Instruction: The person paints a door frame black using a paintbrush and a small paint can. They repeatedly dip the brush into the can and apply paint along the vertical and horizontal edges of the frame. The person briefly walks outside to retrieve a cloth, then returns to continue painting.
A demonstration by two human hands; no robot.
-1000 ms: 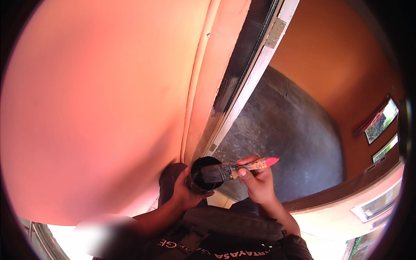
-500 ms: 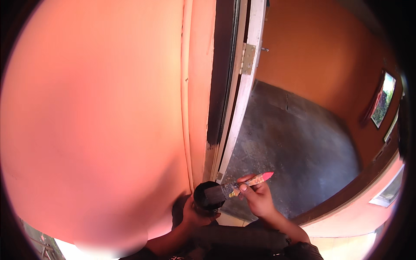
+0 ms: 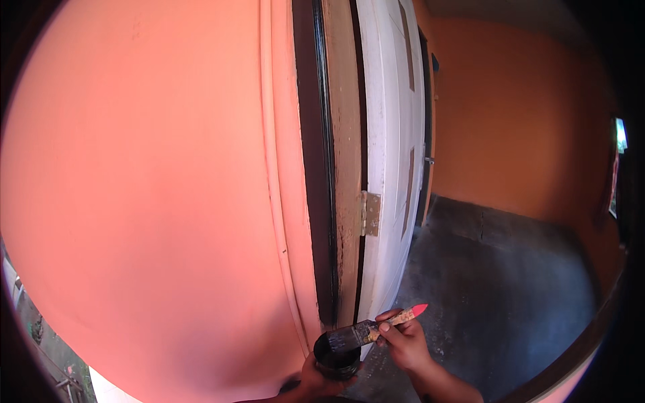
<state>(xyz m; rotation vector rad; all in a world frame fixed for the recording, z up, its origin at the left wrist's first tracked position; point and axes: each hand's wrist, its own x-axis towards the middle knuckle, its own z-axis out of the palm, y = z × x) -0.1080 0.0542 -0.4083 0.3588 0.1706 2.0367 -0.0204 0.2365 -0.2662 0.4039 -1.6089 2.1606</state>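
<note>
My left hand (image 3: pixel 318 382) is wrapped round a round container (image 3: pixel 338 369) of dark paint, low in the view beside the door frame. Pinched in my right hand (image 3: pixel 405 342) is a paintbrush (image 3: pixel 373 329) with a worn wooden handle and a red tip. Its dark, paint-coated bristles point left, over the container's mouth; whether they touch the paint I cannot tell. Just above the container rises the door frame (image 3: pixel 345 154), dark-coated along its left part and brown next to the hinge.
A white door (image 3: pixel 392 134) stands ajar on a metal hinge (image 3: pixel 370 213). To the left spreads a salmon-pink wall (image 3: pixel 161 188) with a vertical pipe (image 3: pixel 274 168). Through the doorway are a grey floor (image 3: pixel 497 295) and an orange wall (image 3: pixel 504 121).
My view has tilted up and shifted, so more of the door and frame shows. Both hands, container and brush sit lower in view. The brush remains over the container.
</note>
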